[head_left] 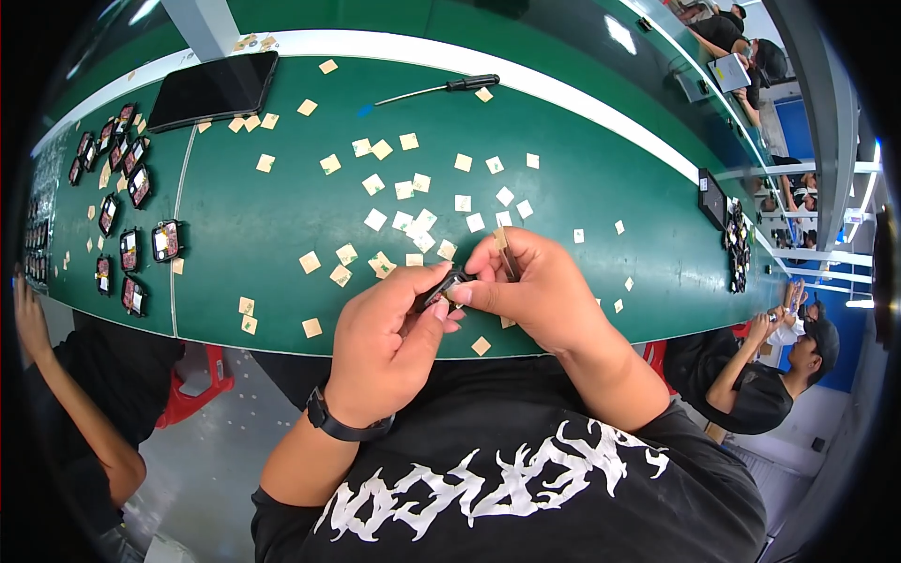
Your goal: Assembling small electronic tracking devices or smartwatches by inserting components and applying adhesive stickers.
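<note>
Well left of your grip, small black modules (pixel 129 249) lie in loose groups, perhaps spaced so each can be picked up singly. Beyond them, leaning out to the far left of your hands, a black tablet (pixel 214 89) lies near the table's back edge, seemingly out of your working space. Your left hand (pixel 387 324) is closed around one module (pixel 454 280), fingers beneath and thumb on top, likely to steady it between both hands, close to your body. Just past the grip, pale paper squares (pixel 424 220) lie scattered, mostly flat, as if dropped within easy reach. Farther beyond, a screwdriver (pixel 472 83) rests clear of your fingers. Your right hand (pixel 537 286) pinches the module's right side with thumb and forefinger; a tan strip (pixel 500 238) sticks up among its fingers, though you can't tell what it belongs to. Well right of your grip, more modules (pixel 737 251) sit clustered together.
</note>
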The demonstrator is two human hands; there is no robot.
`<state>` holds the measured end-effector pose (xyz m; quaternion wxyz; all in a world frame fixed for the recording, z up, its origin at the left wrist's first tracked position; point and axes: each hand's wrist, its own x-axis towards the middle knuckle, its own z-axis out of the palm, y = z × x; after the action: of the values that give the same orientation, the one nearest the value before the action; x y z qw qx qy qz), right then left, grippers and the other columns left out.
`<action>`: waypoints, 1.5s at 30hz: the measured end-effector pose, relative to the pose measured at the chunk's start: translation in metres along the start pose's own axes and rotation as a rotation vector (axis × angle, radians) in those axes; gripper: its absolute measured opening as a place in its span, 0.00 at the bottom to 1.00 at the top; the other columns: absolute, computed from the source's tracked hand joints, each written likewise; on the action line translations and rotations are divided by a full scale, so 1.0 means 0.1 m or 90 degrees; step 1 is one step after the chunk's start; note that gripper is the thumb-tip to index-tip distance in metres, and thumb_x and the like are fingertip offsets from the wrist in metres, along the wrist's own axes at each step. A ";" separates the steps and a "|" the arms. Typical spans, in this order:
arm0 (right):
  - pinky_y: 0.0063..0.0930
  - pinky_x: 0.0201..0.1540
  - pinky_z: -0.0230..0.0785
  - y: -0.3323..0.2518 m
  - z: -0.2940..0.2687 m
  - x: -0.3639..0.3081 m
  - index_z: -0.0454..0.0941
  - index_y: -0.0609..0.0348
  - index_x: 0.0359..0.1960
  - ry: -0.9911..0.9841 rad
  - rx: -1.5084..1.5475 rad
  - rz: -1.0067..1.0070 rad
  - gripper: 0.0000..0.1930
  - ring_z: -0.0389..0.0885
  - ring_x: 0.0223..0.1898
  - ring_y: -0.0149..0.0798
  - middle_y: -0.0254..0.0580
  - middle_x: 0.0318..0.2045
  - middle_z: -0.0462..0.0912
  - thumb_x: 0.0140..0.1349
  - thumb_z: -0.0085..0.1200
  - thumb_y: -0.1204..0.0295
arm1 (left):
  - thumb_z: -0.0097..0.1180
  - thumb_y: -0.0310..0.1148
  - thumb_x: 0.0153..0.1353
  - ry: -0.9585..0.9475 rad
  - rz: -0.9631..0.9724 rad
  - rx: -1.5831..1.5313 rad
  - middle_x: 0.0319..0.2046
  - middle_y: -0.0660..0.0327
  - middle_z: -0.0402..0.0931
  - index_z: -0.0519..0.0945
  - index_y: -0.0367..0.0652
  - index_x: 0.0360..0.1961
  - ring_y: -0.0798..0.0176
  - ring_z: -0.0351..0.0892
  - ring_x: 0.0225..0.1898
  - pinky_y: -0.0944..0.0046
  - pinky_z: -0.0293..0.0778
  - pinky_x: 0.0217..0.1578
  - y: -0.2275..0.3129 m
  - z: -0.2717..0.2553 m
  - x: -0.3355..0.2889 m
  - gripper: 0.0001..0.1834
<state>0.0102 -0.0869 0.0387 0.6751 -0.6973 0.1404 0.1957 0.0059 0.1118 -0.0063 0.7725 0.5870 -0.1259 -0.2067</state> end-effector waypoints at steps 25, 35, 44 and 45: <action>0.37 0.25 0.68 0.38 -1.82 -0.79 0.79 0.58 0.21 0.346 -0.509 -0.369 0.14 0.76 0.22 0.45 0.40 0.20 0.74 0.59 0.69 0.67 | 0.57 0.18 0.66 0.244 -0.045 0.040 0.42 0.58 0.76 0.73 0.31 0.62 0.67 0.80 0.34 0.71 0.74 0.34 0.05 0.19 -0.03 0.22; 0.45 0.39 0.76 1.09 -4.06 -1.45 0.82 0.60 0.45 0.985 -0.749 -0.106 0.17 0.84 0.37 0.52 0.50 0.38 0.82 0.62 0.65 0.60 | 0.57 0.24 0.69 0.240 -0.045 0.094 0.41 0.58 0.80 0.74 0.30 0.62 0.65 0.82 0.37 0.69 0.78 0.40 0.20 0.34 0.10 0.21; 0.45 0.31 0.75 1.48 -5.45 -1.31 0.85 0.58 0.32 0.852 -1.171 0.105 0.20 0.85 0.26 0.47 0.49 0.24 0.83 0.76 0.44 0.62 | 0.59 0.23 0.68 0.371 0.044 0.023 0.44 0.54 0.80 0.76 0.32 0.59 0.58 0.86 0.39 0.63 0.84 0.41 0.18 0.39 0.05 0.19; 0.47 0.32 0.76 1.51 -5.63 -1.35 0.86 0.60 0.36 0.856 -1.183 0.088 0.20 0.85 0.28 0.51 0.54 0.27 0.85 0.75 0.47 0.59 | 0.60 0.22 0.67 0.408 0.058 0.020 0.44 0.55 0.80 0.76 0.32 0.59 0.59 0.86 0.40 0.63 0.84 0.40 0.20 0.36 0.01 0.19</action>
<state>-0.1313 -0.6643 -0.0261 -0.3240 -0.8803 0.3117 -0.1516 -0.0057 0.0854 0.0225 0.7724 0.6276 0.0942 0.0253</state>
